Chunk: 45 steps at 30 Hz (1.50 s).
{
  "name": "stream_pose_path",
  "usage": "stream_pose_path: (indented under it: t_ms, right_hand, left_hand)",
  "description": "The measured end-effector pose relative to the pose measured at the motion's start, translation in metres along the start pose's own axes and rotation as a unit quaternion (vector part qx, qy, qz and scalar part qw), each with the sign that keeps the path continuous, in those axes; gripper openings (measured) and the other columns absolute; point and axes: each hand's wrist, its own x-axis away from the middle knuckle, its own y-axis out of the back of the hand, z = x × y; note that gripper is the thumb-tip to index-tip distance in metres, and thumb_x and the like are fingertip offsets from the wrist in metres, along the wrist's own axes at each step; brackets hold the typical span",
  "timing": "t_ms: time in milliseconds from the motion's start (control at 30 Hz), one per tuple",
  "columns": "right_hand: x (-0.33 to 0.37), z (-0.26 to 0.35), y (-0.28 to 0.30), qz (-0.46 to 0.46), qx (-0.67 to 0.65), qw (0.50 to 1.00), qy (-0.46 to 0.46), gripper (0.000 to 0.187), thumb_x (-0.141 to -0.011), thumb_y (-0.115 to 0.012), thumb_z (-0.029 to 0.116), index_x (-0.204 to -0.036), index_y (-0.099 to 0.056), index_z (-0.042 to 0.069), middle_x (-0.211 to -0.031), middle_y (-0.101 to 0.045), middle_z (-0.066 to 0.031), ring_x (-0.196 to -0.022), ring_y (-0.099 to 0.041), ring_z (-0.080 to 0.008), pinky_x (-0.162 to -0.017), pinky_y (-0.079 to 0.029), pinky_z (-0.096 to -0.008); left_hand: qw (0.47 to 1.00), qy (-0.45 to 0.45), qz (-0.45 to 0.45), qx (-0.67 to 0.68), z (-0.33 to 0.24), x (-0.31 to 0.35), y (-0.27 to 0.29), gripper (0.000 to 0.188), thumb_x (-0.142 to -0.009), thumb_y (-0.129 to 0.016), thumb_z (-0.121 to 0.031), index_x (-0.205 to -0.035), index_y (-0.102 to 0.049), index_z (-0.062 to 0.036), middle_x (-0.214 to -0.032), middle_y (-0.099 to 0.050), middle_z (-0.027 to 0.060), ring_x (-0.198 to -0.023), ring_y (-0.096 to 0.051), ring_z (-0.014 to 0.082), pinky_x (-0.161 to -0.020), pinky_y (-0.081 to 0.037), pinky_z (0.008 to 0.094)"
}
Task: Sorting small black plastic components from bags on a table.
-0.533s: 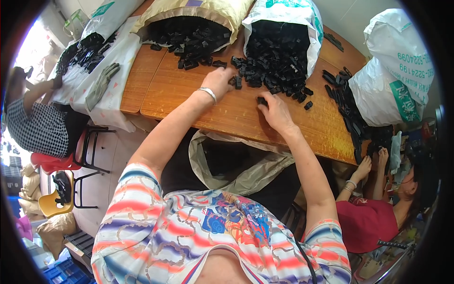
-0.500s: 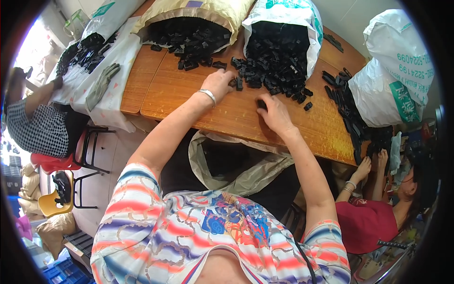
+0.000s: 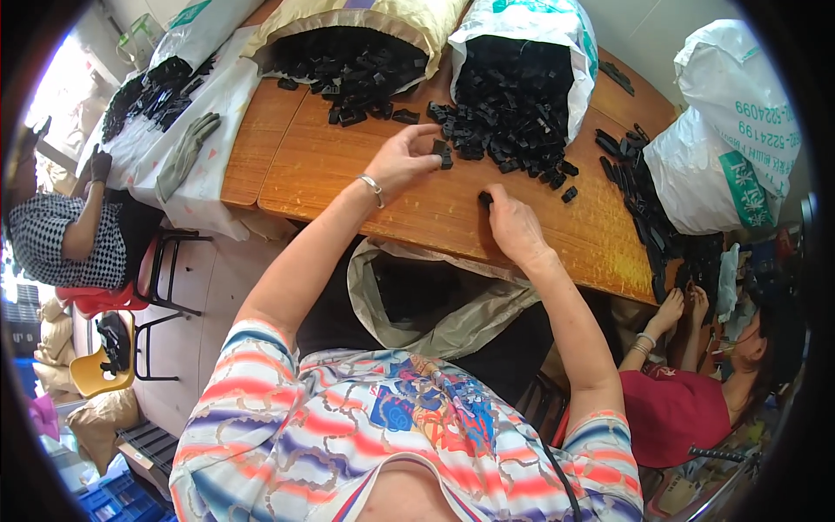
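My left hand (image 3: 404, 161) is at the near edge of a heap of small black plastic parts (image 3: 513, 122). Its thumb and forefinger are spread, and a black part (image 3: 443, 155) sits right at their tips. Whether the fingertips touch it is hard to make out. To the right, my right hand (image 3: 519, 228) rests low over the wooden table (image 3: 365, 187), its fingers closed on a dark plastic part (image 3: 484, 200). The heap spills from a white sack (image 3: 581, 70). Farther left, a tan sack (image 3: 348, 24) pours out more black parts (image 3: 348, 74).
Below the table edge hangs an open beige sack (image 3: 365, 300). A grey glove (image 3: 187, 152) lies on the white-covered table at left, where a gloved person sits. At right, another person (image 3: 678, 409) handles black parts beside an upright white sack (image 3: 696, 165).
My left hand has opened its fingers, with its wrist shifted slightly left. My right hand has moved slightly down and right with its part. The person at left has raised a gloved hand.
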Motion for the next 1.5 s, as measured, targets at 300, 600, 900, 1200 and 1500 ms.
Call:
stream_pose_path:
  t_ms: [300, 600, 900, 1200, 1500]
  right_hand:
    - [-0.002, -0.016, 0.001, -0.006, -0.045, 0.999, 0.014, 0.020, -0.093, -0.049, 0.011, -0.107, -0.062, 0.004, -0.094, -0.064, -0.0240, -0.090, -0.062, -0.0438, -0.078, -0.051, -0.0496]
    - [0.014, 0.022, 0.015, -0.001, -0.006, 1.000, -0.025, 0.025, -0.090, -0.066, 0.016, -0.111, -0.063, 0.003, -0.103, -0.062, -0.0166, -0.093, -0.064, -0.0392, -0.078, -0.051, -0.0455]
    - [-0.009, 0.040, 0.004, -0.082, -0.035, 0.993, 0.083, 0.021, -0.084, -0.068, 0.006, -0.104, -0.064, 0.003, -0.096, -0.056, -0.0147, -0.083, -0.063, -0.0376, -0.071, -0.053, -0.0461]
    - [-0.005, 0.045, -0.034, -0.067, 0.268, 0.950, 0.146, 0.033, -0.081, -0.057, 0.007, -0.112, -0.057, -0.004, -0.105, -0.052, -0.0126, -0.097, -0.057, -0.0265, -0.071, -0.055, -0.0345]
    - [0.050, 0.062, -0.010, 0.017, -0.020, 0.991, 0.132, 0.032, -0.082, -0.070, 0.019, -0.109, -0.063, 0.005, -0.097, -0.058, -0.0139, -0.088, -0.063, -0.0342, -0.070, -0.054, -0.0432]
  left_hand:
    - [0.941, -0.161, 0.026, -0.297, 0.007, 0.033, -0.039, 0.028, -0.078, -0.074, -0.008, -0.105, -0.066, -0.0061, -0.095, -0.066, 0.0084, -0.094, -0.059, 0.0250, -0.084, -0.051, 0.0355]
    - [0.919, -0.191, -0.004, -0.344, 0.008, 0.042, -0.024, 0.030, -0.070, -0.078, -0.008, -0.100, -0.071, -0.0068, -0.100, -0.064, 0.0105, -0.102, -0.054, 0.0324, -0.093, -0.048, 0.0388]
    - [0.903, -0.191, 0.005, -0.384, 0.012, 0.041, -0.020, 0.026, -0.072, -0.078, -0.012, -0.097, -0.072, -0.0078, -0.096, -0.062, 0.0092, -0.098, -0.055, 0.0305, -0.089, -0.048, 0.0387]
    - [0.897, -0.208, 0.009, -0.390, 0.016, 0.040, -0.019, 0.028, -0.072, -0.078, -0.014, -0.098, -0.072, -0.0068, -0.092, -0.063, 0.0082, -0.095, -0.055, 0.0297, -0.087, -0.048, 0.0384]
    - [0.915, -0.176, 0.164, -0.323, 0.001, 0.008, 0.009, 0.026, -0.080, -0.067, -0.004, -0.106, -0.070, -0.0069, -0.105, -0.066, 0.0086, -0.110, -0.056, 0.0293, -0.094, -0.049, 0.0365]
